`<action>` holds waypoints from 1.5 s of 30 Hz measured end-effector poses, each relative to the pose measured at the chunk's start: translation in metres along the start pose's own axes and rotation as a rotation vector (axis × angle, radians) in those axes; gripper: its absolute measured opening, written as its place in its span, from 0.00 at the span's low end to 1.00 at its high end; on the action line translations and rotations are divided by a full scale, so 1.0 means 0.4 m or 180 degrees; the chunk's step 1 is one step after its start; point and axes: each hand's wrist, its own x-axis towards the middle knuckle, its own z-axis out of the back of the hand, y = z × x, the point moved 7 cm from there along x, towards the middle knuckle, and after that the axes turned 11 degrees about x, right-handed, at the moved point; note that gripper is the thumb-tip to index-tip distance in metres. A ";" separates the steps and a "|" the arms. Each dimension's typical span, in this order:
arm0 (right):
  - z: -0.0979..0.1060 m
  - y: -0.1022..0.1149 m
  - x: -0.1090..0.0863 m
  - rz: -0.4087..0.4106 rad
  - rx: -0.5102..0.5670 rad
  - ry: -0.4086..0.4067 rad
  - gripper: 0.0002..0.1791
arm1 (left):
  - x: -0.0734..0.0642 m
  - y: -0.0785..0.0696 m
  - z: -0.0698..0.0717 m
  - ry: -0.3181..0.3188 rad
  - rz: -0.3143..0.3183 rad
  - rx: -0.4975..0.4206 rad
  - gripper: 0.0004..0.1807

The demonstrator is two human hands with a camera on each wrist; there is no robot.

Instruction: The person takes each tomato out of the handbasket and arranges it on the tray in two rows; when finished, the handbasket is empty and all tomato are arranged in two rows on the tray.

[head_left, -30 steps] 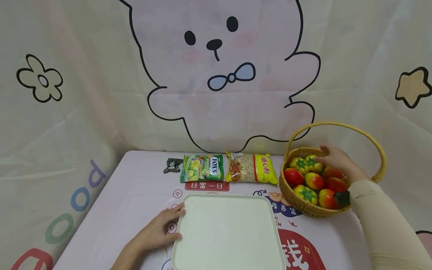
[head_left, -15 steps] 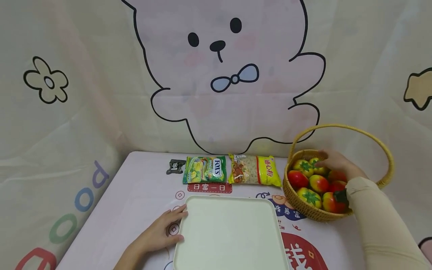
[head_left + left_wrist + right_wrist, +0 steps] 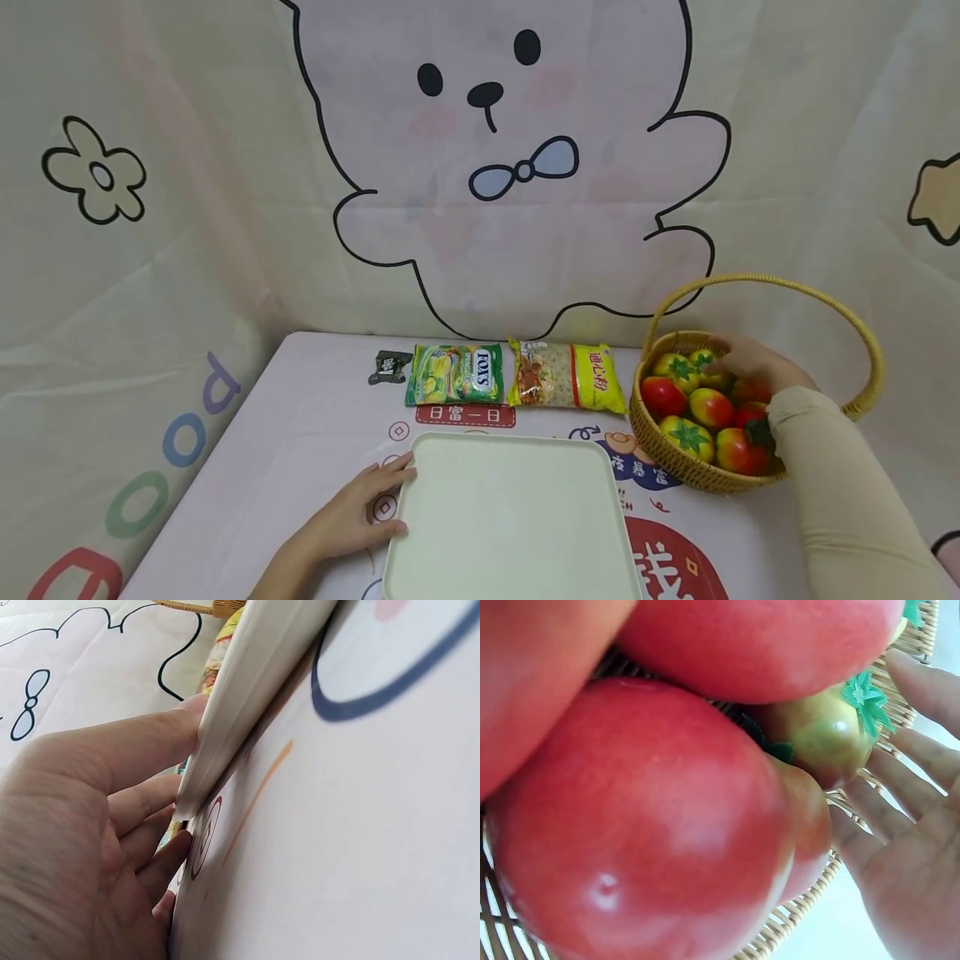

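Observation:
My left hand [image 3: 351, 515] rests at the left rim of a pale rectangular tray [image 3: 513, 517], fingers spread. In the left wrist view, thumb and fingertips lie against the tray's edge [image 3: 236, 697]. On the right, my right hand [image 3: 761, 365] reaches over the far right side of a wicker basket [image 3: 675, 468] with a tall arched handle. Red and yellow-green tomatoes [image 3: 711, 408] fill the basket. The right wrist view shows that hand's palm and extended fingers [image 3: 922, 754] beside a greenish tomato [image 3: 821, 735] with a green leafy top, near the basket's rim. Large red tomatoes [image 3: 645, 825] fill the foreground.
Along the table's back edge lie a small black packet [image 3: 389, 367], a green FOX'S candy bag [image 3: 455, 375] and a yellow bag of pasta [image 3: 566, 375]. A printed cloth [image 3: 487, 275] hangs close behind them. The basket's handle [image 3: 780, 281] arches above the right forearm.
My right hand has settled slightly lower among the tomatoes at the basket's far side. The left hand stays at the tray. The head view has shifted a little.

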 end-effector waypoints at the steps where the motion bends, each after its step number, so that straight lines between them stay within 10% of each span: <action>1: -0.001 0.002 -0.001 -0.0020 0.0028 0.0027 0.41 | 0.000 0.001 -0.001 -0.0008 0.0001 -0.0003 0.35; 19: -0.032 -0.035 0.003 -0.0570 -0.0073 0.0202 0.51 | -0.008 -0.006 0.006 -0.0150 -0.0166 0.0255 0.35; 45: -0.006 -0.064 0.039 -0.0255 -0.0556 -0.0164 0.49 | -0.007 0.000 0.002 -0.0251 -0.0149 0.0258 0.34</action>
